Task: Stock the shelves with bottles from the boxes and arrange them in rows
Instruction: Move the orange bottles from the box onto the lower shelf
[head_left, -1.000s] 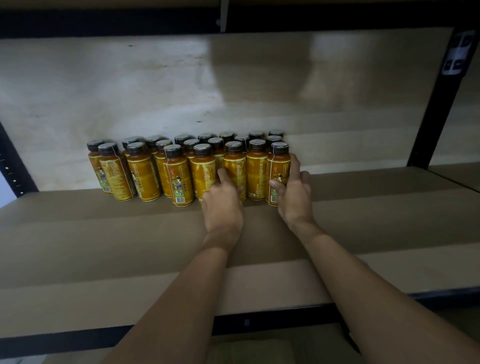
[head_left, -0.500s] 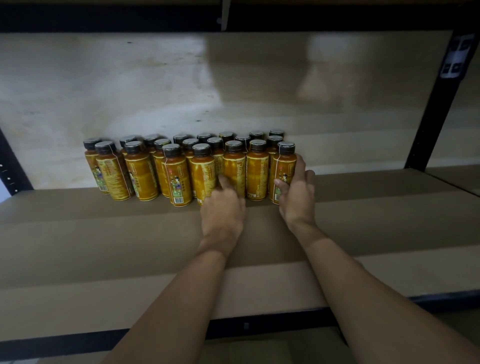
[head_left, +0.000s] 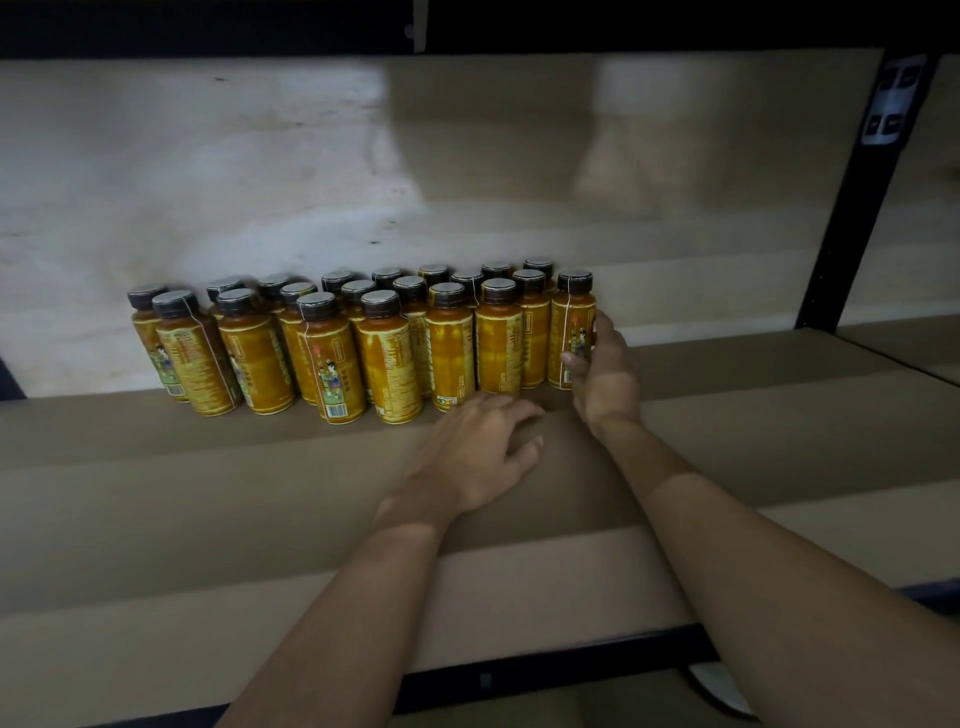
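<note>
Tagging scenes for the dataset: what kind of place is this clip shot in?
Probably a stockroom or shop storage rack. A black metal upright frames a plain board shelf, identical orange bottles stand packed in rows, and the right hand grips the end bottle.

the bottles (head_left: 387, 358) look like glossy plastic with shiny printed wrap labels and dark ridged caps (head_left: 380, 304). the shelf (head_left: 208, 467) is lined with matt brown cardboard. the back panel (head_left: 208, 182) is pale, scuffed board, and the upright post (head_left: 852, 208) is black painted metal.
</note>
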